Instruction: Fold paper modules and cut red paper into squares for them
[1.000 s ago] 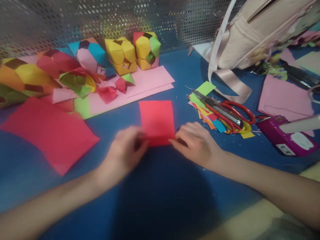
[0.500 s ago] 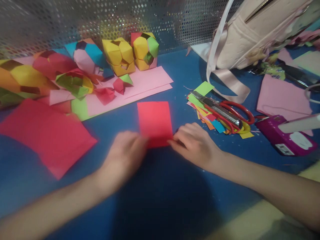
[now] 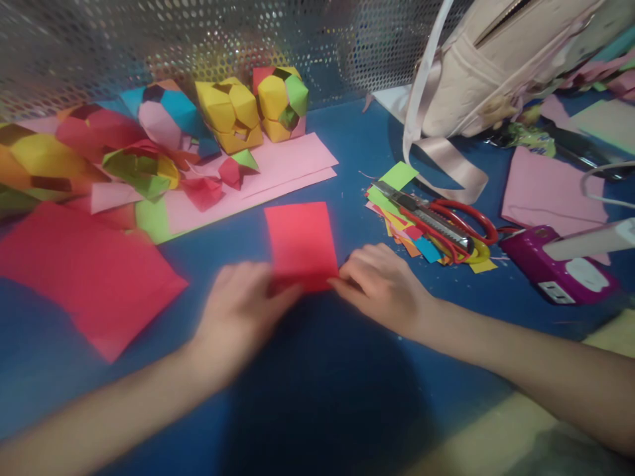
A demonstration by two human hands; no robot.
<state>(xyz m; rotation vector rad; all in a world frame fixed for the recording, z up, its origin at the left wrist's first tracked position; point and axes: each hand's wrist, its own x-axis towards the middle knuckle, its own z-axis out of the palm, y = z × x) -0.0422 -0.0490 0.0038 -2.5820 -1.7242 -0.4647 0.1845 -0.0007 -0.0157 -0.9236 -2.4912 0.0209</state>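
A small red paper rectangle [image 3: 299, 241] lies on the blue table [image 3: 322, 383] in front of me. My left hand [image 3: 241, 311] rests on its near left corner, fingers curled and blurred by motion. On the near right corner sits my right hand [image 3: 381, 285], its fingertips pinched against the paper's edge. Both hands press the near edge of the sheet down.
A large red sheet [image 3: 84, 277] lies to the left. Folded paper shapes [image 3: 228, 116] and pink sheets [image 3: 278, 168] are at the back. Red scissors [image 3: 461, 225], a cutter and paper scraps lie to the right, beside a purple device [image 3: 555, 271] and a pale bag [image 3: 501, 66].
My left hand has slid a little to the right along the near edge of the small red paper. The right hand stays on its corner.
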